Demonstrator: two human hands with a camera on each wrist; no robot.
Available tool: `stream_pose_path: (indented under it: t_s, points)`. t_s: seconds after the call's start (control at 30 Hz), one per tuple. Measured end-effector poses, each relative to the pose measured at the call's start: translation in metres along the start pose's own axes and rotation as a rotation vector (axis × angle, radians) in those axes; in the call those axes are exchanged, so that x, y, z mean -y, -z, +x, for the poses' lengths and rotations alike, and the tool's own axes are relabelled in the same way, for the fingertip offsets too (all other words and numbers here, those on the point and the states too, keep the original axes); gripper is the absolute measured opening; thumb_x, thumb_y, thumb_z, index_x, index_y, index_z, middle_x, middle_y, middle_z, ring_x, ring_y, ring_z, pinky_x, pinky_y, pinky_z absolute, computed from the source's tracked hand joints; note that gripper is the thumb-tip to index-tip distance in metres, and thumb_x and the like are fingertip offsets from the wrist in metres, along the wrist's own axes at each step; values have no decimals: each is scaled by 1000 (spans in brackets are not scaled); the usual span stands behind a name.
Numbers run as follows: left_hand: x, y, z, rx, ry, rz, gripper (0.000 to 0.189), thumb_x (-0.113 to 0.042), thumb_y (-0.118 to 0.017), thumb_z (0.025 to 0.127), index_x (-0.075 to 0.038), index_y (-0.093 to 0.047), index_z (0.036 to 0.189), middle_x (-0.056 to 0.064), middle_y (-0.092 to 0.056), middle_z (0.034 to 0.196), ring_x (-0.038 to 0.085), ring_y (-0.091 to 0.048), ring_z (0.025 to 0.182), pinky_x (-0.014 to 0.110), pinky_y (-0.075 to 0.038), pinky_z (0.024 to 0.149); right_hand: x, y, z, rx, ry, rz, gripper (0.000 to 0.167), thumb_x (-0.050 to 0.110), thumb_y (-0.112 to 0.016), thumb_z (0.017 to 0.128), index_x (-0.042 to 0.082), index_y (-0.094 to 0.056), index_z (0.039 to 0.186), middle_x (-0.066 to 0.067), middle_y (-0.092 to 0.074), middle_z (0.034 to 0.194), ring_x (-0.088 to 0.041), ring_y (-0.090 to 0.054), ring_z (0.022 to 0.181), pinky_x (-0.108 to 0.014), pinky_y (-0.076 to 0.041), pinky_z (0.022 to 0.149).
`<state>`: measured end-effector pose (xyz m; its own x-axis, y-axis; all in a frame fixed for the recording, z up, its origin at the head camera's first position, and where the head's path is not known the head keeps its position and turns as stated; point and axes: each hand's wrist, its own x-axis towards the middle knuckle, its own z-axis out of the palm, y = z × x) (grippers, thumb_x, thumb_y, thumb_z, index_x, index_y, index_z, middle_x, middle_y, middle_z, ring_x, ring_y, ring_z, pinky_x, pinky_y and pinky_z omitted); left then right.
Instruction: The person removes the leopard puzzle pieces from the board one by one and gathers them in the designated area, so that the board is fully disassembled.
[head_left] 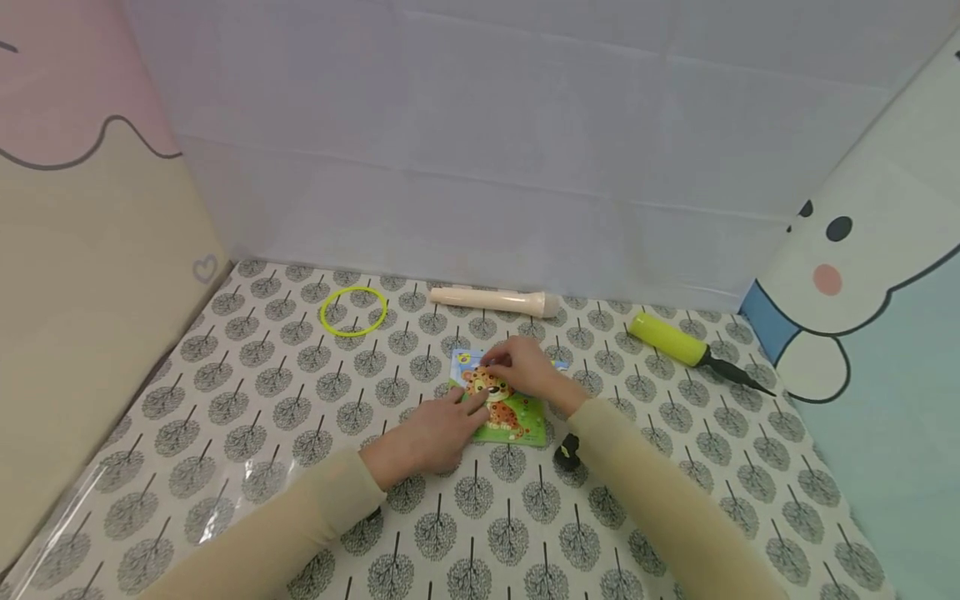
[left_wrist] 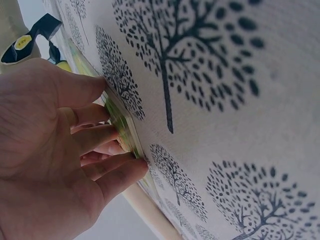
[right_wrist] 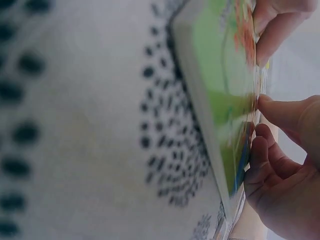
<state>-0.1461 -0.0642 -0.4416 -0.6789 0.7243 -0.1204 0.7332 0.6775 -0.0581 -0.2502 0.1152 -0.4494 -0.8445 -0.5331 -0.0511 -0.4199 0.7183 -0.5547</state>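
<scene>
Two hands (head_left: 435,435) (head_left: 525,368) touching glossy rectangular leopard board (head_left: 512,414), tree-patterned tabletop (head_left: 527,533)

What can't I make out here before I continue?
Head view: picture board, lower left corner covered by left hand, part of top edge by right hand.
Head view: whether right hand pinches anything, hidden by itself.
Head view: picture board's fine print, too small.
Right wrist view: tablecloth, left part blurred.

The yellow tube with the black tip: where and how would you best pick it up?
Probably by the middle of the yellow tube, from above with the right hand, fingers across its length: it lies on its side, and that part is thick and straight, while the black tip tapers thin.
</scene>
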Motion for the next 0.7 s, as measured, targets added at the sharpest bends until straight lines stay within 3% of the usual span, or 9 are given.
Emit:
stream_pose_path:
  t_s: [0.17, 0.47, 0.7]
  points:
    - [0, 0, 0, 8, 2, 4, 37, -15, -59, 87, -11, -51, 123, 13, -34, 149, 33, -44, 121, 37, -50, 85, 3, -3, 4, 3, -25, -13, 11, 18, -70, 89, 14, -74, 98, 4, -64, 88, -9, -57, 76, -26, -48, 70]
    - [-1, 0, 1, -3, 2, -17, 34, -15, -59, 88, -11, -52, 122, 12, -36, 149, 31, -45, 118, 35, -52, 78, 0, -6, 9, 14, -11, 32, 6, 17, -69, 90, 11, -70, 90, 5, -62, 82, -9, -56, 70, -26, -48, 65]
    - [0, 0, 0, -20, 0, -26, 29, -15, -59, 90, -11, -52, 118, 13, -37, 147, 31, -47, 115, 34, -53, 71, -2, -2, 9, 31, 52, 39, 7, 16, -70, 89, 10, -72, 90, 3, -63, 83, -11, -54, 64, -28, -47, 62]
